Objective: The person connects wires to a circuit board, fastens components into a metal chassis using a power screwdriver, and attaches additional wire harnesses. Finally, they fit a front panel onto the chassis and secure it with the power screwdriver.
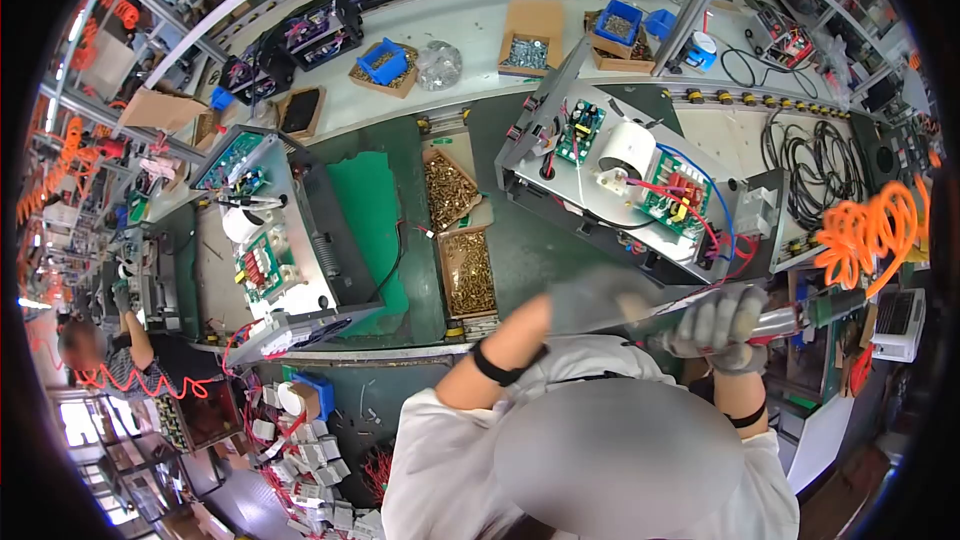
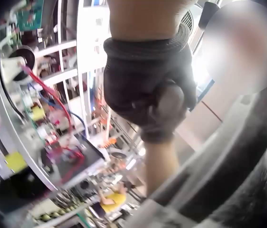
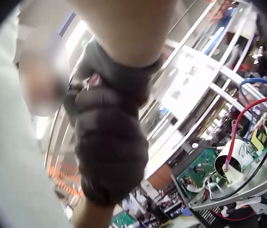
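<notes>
In the head view, my gloved right hand (image 1: 718, 322) grips a power screwdriver (image 1: 778, 324), which lies roughly level near the front of the chest. An orange coiled hose (image 1: 870, 235) runs up from its rear end. My left hand (image 1: 605, 302), also in a grey glove, is motion-blurred close to the tool's front end; I cannot tell whether it holds anything. Both wrist views show dark gloves, the left hand (image 2: 145, 85) and the right hand (image 3: 110, 133), each overlapping the other arm. Just beyond the hands stands an open electronic unit (image 1: 560, 168) with circuit boards, a white cylinder and red and blue wires.
A second open unit (image 1: 322, 230) stands on the left of the bench. Between the units lie cardboard boxes of brass-coloured fasteners (image 1: 468, 275). Blue bins (image 1: 383, 62) and a carton of silver parts (image 1: 527, 53) sit on the back shelf. Another person (image 1: 125, 350) is at far left.
</notes>
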Available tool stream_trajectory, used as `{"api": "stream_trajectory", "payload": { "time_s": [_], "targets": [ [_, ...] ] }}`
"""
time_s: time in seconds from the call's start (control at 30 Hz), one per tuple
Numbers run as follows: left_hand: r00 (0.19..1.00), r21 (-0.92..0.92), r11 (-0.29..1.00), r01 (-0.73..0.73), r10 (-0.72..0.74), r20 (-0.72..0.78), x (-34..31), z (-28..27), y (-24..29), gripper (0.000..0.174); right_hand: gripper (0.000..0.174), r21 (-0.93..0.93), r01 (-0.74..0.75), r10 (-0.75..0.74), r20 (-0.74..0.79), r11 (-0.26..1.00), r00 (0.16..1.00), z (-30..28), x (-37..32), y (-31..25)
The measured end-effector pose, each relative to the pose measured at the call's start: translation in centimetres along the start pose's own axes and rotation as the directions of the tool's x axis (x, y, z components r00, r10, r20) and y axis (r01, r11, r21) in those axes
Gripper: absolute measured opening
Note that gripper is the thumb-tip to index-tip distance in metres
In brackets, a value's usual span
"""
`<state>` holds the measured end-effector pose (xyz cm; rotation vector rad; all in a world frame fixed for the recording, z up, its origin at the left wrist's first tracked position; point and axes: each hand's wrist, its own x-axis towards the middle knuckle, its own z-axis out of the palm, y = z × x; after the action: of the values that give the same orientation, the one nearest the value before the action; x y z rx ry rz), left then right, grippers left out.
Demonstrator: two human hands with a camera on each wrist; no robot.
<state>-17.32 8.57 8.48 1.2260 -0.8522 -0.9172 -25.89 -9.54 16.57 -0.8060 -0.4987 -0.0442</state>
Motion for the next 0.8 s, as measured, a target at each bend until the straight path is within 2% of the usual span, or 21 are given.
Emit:
{"api": "stream_trajectory", "payload": {
  "time_s": [0.03, 0.07, 0.1, 0.13, 0.17, 0.23, 0.27, 0.33, 0.37, 0.43, 0.47, 0.5, 0.57, 0.6, 0.63, 0.67, 0.7, 0.73, 0.77, 0.8],
  "targets": [
    [0.988, -0.617, 0.779, 0.112, -0.151, -0.011, -2.0, -4.4, -8.0, 0.026, 0.028, -0.042, 0.057, -0.06, -0.076, 0.997, 0.995, -0.5, -0.4, -0.1],
    [0.893, 0.039, 0.986, 0.163, -0.13, -0.432, -5.1, -7.0, -12.6, 0.038, 0.034, -0.018, 0.08, -0.082, -0.127, 0.997, 0.989, -0.8, -0.8, -0.8],
    [0.526, -0.116, 0.91, 0.397, -0.329, -0.784, -6.4, -10.7, -19.4, 0.037, 0.035, -0.004, 0.082, -0.082, -0.151, 0.997, 0.985, -1.5, -1.5, -1.7],
    [0.279, 0.028, 0.662, 0.749, -0.276, -0.92, -8.2, -10.2, -13.5, 0.034, 0.035, -0.059, 0.09, -0.101, -0.212, 0.994, 0.972, -1.8, -2.1, -2.6],
    [0.048, -0.195, 0.522, 0.831, -0.417, -0.908, -9.4, -10.6, -14.3, 0.029, 0.035, -0.116, 0.098, -0.126, -0.27, 0.988, 0.954, -2.0, -2.5, -3.1],
    [-0.059, -0.126, 0.229, 0.965, -0.277, -0.959, -12.3, -10.9, -22.7, 0.028, 0.034, -0.169, 0.084, -0.133, -0.311, 0.982, 0.941, -2.3, -3.0, -3.3],
    [-0.051, -0.12, 0.228, 0.966, -0.285, -0.957, -12.9, -9.8, -24.0, 0.028, 0.033, -0.215, 0.06, -0.134, -0.346, 0.975, 0.929, -2.4, -3.3, -3.4],
    [0.041, -0.001, 0.139, 0.99, -0.299, -0.953, -13.5, -8.7, -24.8, 0.033, 0.032, -0.229, 0.013, -0.094, -0.349, 0.973, 0.932, -3.0, -3.7, -3.4],
    [0.035, -0.006, 0.135, 0.991, -0.301, -0.953, -13.4, -9.1, -25.2, 0.033, 0.031, -0.236, -0.035, -0.052, -0.349, 0.971, 0.936, -3.4, -3.9, -3.2],
    [0.053, -0.065, 0.17, 0.983, -0.607, -0.793, -13.0, -9.9, -24.9, 0.032, 0.031, -0.22, -0.064, -0.014, -0.334, 0.973, 0.942, -3.9, -3.9, -2.8],
    [0.104, -0.022, 0.209, 0.978, -0.573, -0.813, -13.5, -10.0, -25.7, 0.026, 0.031, -0.223, -0.072, -0.015, -0.367, 0.972, 0.93, -3.8, -3.7, -2.4],
    [0.094, -0.028, 0.2, 0.979, -0.575, -0.813, -14.7, -10.8, -28.5, 0.026, 0.032, -0.224, -0.076, -0.02, -0.398, 0.972, 0.917, -3.8, -3.6, -2.1],
    [0.094, -0.248, 0.392, 0.886, -0.676, -0.731, -17.3, -12.8, -34.5, 0.023, 0.032, -0.213, -0.092, -0.001, -0.399, 0.973, 0.917, -4.2, -3.2, -1.8],
    [0.163, 0.028, 0.236, 0.971, -0.578, -0.8, -15.3, -11.1, -26.0, 0.026, 0.032, -0.23, -0.096, 0.002, -0.38, 0.968, 0.925, -4.5, -3.2, -1.7],
    [0.154, 0.024, 0.225, 0.974, -0.58, -0.8, -15.8, -10.9, -26.8, 0.026, 0.031, -0.247, -0.101, 0.005, -0.362, 0.964, 0.932, -4.8, -3.2, -1.6],
    [0.127, -0.079, 0.428, 0.9, -0.431, -0.893, -16.7, -10.6, -28.2, 0.025, 0.032, -0.258, -0.096, -0.001, -0.352, 0.961, 0.936, -5.0, -3.0, -1.5],
    [0.055, -0.137, 0.621, 0.772, -0.279, -0.959, -17.4, -10.2, -29.0, 0.025, 0.032, -0.248, -0.1, 0.005, -0.357, 0.964, 0.934, -5.2, -3.1, -1.5],
    [-0.09, -0.407, 0.731, 0.547, -0.432, -0.897, -15.0, -9.3, -23.0, 0.025, 0.032, -0.254, -0.107, 0.013, -0.345, 0.961, 0.939, -5.4, -3.1, -1.5],
    [-0.097, -0.411, 0.727, 0.55, -0.433, -0.896, -15.3, -9.4, -23.0, 0.025, 0.032, -0.261, -0.113, 0.021, -0.332, 0.959, 0.943, -5.7, -3.1, -1.5],
    [-0.023, -0.246, 0.608, 0.755, -0.351, -0.936, -15.6, -9.5, -23.3, 0.023, 0.033, -0.285, -0.104, 0.008, -0.321, 0.953, 0.947, -6.0, -3.2, -1.3]
  ]
}}
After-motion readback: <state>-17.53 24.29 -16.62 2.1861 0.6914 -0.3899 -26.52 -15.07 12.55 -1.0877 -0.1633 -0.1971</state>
